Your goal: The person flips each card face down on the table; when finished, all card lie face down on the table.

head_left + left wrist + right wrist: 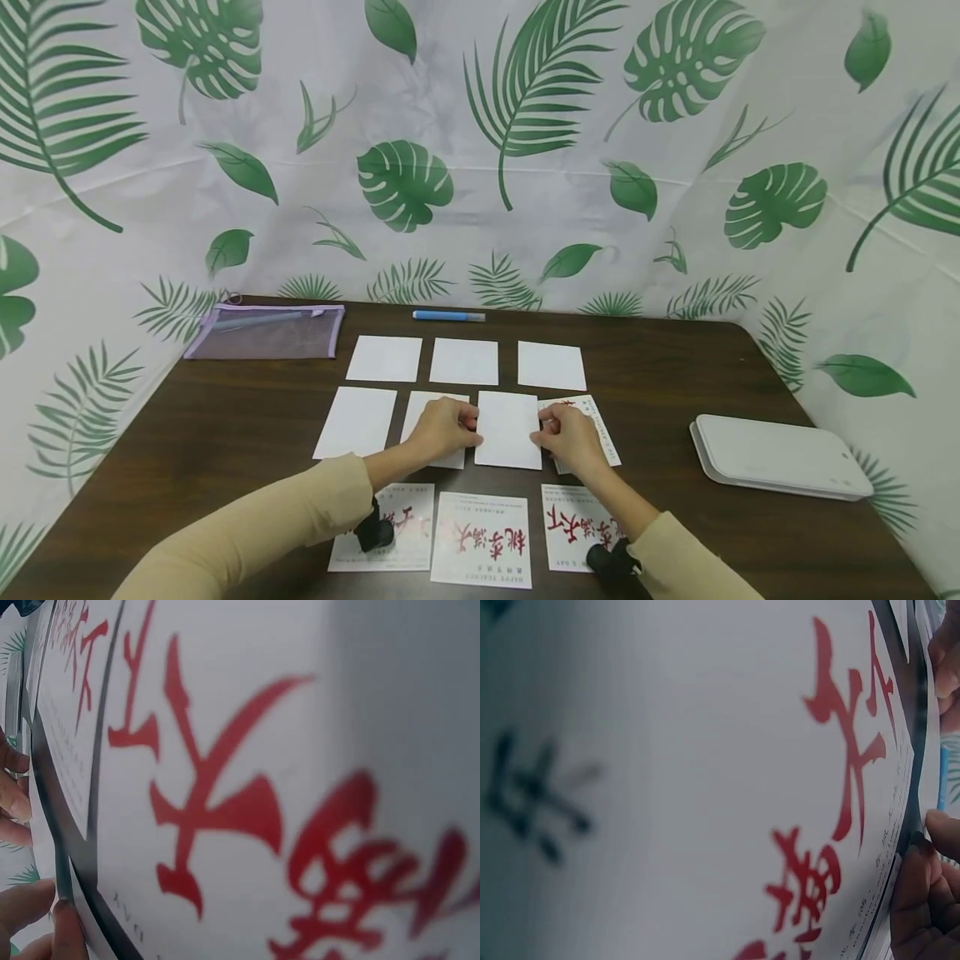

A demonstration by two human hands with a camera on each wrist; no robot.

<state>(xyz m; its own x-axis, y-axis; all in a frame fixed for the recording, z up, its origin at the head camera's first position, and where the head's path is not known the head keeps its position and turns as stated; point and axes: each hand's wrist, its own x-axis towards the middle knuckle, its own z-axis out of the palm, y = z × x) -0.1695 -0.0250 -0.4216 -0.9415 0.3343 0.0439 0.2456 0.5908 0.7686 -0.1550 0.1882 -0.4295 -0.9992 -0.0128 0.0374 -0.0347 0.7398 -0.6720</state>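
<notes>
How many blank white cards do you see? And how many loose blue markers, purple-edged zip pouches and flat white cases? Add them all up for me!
Blank white cards: 6
Loose blue marker: 1
Purple-edged zip pouch: 1
Flat white case: 1
Total: 9

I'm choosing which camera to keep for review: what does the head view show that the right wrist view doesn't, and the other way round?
Only the head view: the purple-edged pouch, the white case and both tan sleeves.

Only the right wrist view: a printed card in close-up, with a large, blurred dark character at the left, and the pinch of the right hand from low down.

Both: that hand, the left hand, the blank card between them, red lettering and the leaf-print cloth.
</notes>
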